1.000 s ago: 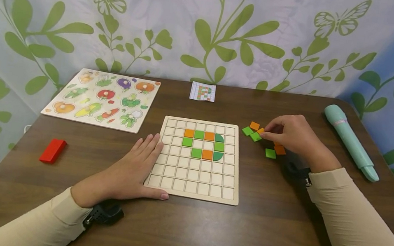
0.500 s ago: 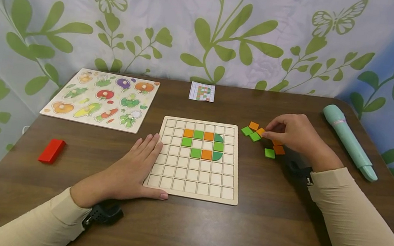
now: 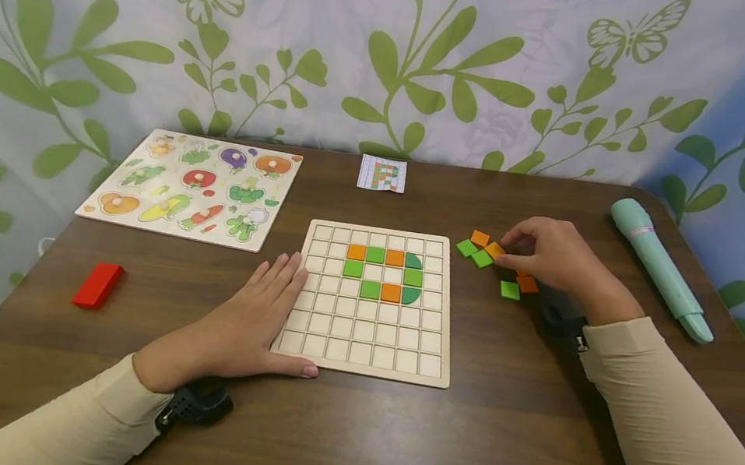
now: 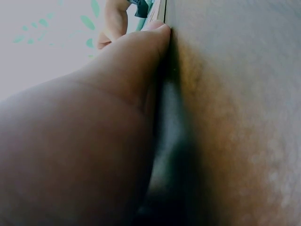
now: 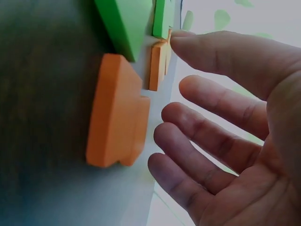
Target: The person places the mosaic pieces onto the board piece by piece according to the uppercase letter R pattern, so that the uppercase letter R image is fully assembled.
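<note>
A wooden grid board (image 3: 363, 331) lies in the middle of the table, with orange, green and dark green pieces set in its upper cells. My left hand (image 3: 247, 322) rests along the board's left edge, fingers straight and thumb at the near left corner. Over the loose tiles right of the board, my right hand (image 3: 549, 256) hovers with thumb and fingers apart. Its thumb tip is right by an orange tile (image 3: 495, 251). The right wrist view shows nothing between those fingers; another orange tile (image 5: 106, 113) and a green tile (image 5: 124, 28) lie beside them.
A pattern card (image 3: 382, 174) lies beyond the board. The vegetable puzzle (image 3: 191, 185) is at the back left, with a red block (image 3: 98, 286) nearer. A teal microphone-shaped object (image 3: 663, 267) lies far right. A leaf-patterned cloth (image 3: 341, 40) hangs behind the table.
My right thumb and fingers have spread slightly apart, and more of the orange tile by them shows. The left hand and the pieces in the board have stayed put.
</note>
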Motion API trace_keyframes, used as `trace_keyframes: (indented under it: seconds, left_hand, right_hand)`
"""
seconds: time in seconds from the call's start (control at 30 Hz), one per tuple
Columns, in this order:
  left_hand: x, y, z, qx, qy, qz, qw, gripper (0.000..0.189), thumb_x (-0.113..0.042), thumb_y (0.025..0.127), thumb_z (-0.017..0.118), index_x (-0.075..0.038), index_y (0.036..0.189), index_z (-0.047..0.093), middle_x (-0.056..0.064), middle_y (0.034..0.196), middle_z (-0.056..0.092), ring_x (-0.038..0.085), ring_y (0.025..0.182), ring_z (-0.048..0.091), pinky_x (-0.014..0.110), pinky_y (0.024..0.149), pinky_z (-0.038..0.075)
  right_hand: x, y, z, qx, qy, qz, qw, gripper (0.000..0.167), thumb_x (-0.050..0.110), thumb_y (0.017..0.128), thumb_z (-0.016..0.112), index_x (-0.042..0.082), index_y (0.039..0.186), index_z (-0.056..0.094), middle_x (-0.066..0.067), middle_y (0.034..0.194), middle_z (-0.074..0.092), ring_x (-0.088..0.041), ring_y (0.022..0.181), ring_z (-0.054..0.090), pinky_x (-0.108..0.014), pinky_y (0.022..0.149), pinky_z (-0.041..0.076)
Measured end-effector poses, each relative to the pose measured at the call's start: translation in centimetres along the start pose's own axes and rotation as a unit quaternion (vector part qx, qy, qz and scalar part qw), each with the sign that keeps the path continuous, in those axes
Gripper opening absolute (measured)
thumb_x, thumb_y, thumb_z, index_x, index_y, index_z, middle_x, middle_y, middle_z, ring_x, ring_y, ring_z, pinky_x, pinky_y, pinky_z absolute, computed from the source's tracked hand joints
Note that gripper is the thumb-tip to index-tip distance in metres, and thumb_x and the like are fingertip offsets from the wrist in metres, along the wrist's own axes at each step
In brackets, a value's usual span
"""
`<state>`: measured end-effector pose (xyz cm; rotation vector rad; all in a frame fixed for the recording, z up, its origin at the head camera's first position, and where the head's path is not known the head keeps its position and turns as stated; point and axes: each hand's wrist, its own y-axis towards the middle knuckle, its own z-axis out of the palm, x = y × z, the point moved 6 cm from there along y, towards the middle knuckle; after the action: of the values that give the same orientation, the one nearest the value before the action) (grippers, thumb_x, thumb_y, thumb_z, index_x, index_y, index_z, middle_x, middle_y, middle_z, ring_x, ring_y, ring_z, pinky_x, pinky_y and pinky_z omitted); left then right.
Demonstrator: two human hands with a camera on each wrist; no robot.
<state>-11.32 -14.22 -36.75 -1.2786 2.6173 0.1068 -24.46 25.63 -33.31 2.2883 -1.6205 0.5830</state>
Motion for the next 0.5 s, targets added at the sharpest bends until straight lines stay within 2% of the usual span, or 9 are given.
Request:
trace_keyframes:
  seconds: [0.13,0.5]
  left_hand:
    - [0.02,-0.01,-0.04,0.001,0.002,0.000,1.0000,0.133,-0.091,0.084,0.052,0.007,0.165,0.015,0.025,0.172,0.002,0.039,0.158,0.003,0.056,0.124,0.007]
    - [-0.03,0.02,-0.07,-0.001,0.000,0.000,1.0000,0.133,-0.091,0.083,0.052,0.007,0.165,0.015,0.025,0.172,0.003,0.039,0.158,0.004,0.056,0.124,0.008]
  right_hand:
    - [0.25,0.12,0.33,0.004,-0.001,-0.007,1.0000,0.030,0.016,0.089,0.088,-0.001,0.110,0.077,-0.016,0.110,0.073,-0.032,0.098,0.069,-0.056,0.090,0.055]
    - [0.57,0.19,0.78,0.008,-0.014,-0.020,0.9997,0.023,0.009,0.091,0.086,0.000,0.110,0.078,-0.018,0.115,0.071,-0.033,0.102,0.069,-0.056,0.092,0.055]
